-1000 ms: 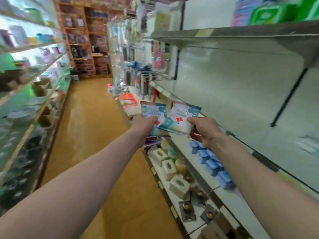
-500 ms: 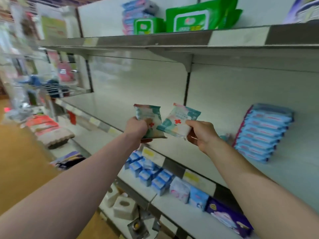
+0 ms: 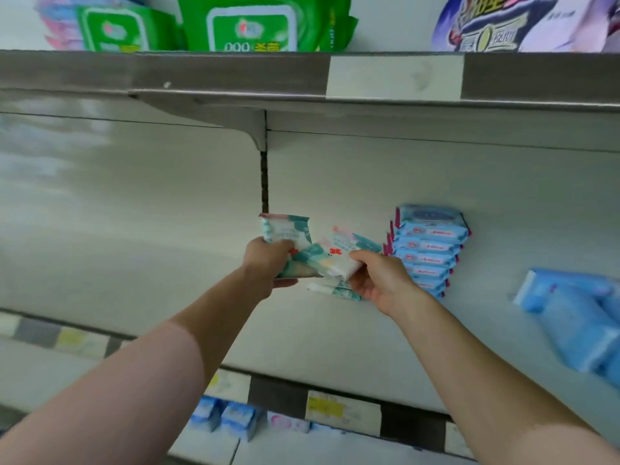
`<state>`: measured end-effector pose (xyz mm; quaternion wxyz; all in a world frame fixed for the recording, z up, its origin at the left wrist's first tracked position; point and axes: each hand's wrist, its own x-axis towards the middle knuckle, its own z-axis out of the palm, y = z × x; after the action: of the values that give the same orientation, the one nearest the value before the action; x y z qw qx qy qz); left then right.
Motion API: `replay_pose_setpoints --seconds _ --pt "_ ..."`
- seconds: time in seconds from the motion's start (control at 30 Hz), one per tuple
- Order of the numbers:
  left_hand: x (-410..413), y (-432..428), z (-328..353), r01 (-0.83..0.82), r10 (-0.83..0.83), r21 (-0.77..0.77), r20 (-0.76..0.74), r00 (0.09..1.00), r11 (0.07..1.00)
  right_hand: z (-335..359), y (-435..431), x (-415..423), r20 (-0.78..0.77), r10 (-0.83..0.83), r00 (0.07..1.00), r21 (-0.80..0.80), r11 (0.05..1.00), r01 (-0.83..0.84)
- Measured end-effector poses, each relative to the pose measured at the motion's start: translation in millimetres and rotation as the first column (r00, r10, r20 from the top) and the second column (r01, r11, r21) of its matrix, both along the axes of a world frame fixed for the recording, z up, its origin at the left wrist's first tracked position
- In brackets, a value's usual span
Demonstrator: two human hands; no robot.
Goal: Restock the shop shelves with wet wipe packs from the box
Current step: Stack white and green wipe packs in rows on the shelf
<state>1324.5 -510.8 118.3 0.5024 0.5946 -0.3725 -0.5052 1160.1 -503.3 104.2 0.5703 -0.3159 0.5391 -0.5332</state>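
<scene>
My left hand (image 3: 268, 265) grips a teal and white wet wipe pack (image 3: 285, 229) held upright over the middle shelf (image 3: 141, 263). My right hand (image 3: 382, 280) grips a second pack of the same kind (image 3: 345, 253), tilted, its corner overlapping the left one. Just below my right hand, one or two more of these packs (image 3: 335, 289) lie flat on the shelf. A stack of blue wipe packs (image 3: 429, 250) stands right of my hands against the back panel. The box is out of view.
The upper shelf (image 3: 235, 72) carries green wipe packs (image 3: 251, 25) and a purple bag (image 3: 523, 21). Loose blue packs (image 3: 577, 323) lie at the right of the middle shelf. Small blue packs (image 3: 231, 417) sit on the shelf below, behind the price strip (image 3: 342, 411).
My view swung from the aisle to face the shelf. Both hands carried their packs forward and lower, close to the packs lying on the shelf beside the blue stack.
</scene>
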Motion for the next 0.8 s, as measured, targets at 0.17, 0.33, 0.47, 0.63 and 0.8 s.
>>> replay_pose_setpoints --seconds 0.17,0.33,0.47,0.63,0.8 --pt "2.3 -31.0 -7.9 0.025 -0.025 0.005 -0.049 0.999 1.0 -11.4 -10.7 3.8 0.098 -0.061 0.993 0.007 0.998 0.061" --pt "10.2 -55.8 -16.9 -0.048 0.06 0.067 -0.196 0.979 0.997 -24.9 -20.0 6.9 0.083 -0.164 0.983 0.04 0.986 0.161" --pt "18.8 -69.3 -23.1 -0.07 0.12 0.159 -0.331 0.936 0.985 -36.4 -29.7 7.8 -0.017 -0.288 0.957 0.083 0.954 0.289" --pt "24.7 -81.7 -28.9 -0.044 0.113 0.187 -0.379 0.918 0.981 -43.9 -41.6 13.0 0.114 -0.328 0.938 0.078 0.944 0.32" --pt "12.0 -84.6 -25.5 0.241 -0.174 0.181 -0.324 0.93 0.953 -52.2 -50.4 20.2 0.169 -0.306 0.937 0.079 0.952 0.296"
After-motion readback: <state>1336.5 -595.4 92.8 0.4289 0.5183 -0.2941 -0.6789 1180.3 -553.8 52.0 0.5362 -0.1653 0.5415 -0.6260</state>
